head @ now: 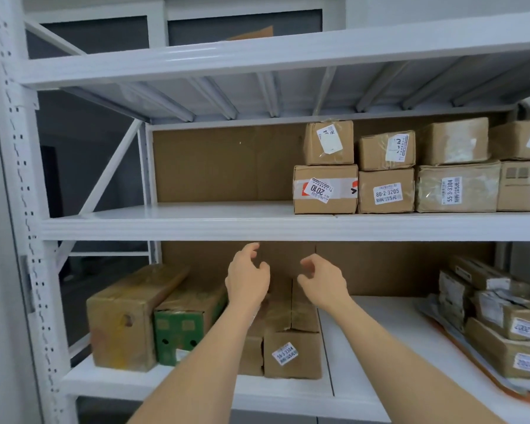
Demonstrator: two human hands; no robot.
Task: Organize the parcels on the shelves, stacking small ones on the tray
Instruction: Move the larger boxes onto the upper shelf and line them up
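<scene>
My left hand (247, 278) and my right hand (323, 281) reach into the lower shelf, both empty with fingers apart, hovering above a long brown parcel (291, 353) labelled 56-3-3304. Left of it lie a green-ended carton (181, 328) and a large worn brown box (126, 319). At the lower right, several small parcels (502, 316) are piled on an orange tray (484, 384). On the middle shelf (196, 224), brown parcels stand two high at the right: one marked 2010 (325, 189), one marked 80-2-3205 (386, 191), and smaller ones on top (329, 142).
The white metal rack has a perforated upright (22, 209) on the left and a top shelf (257, 56) overhead with a cardboard corner (254, 33) showing. Brown cardboard backing (221, 166) lines the shelves. The lower shelf board (380, 347) shows white between the long parcel and the tray.
</scene>
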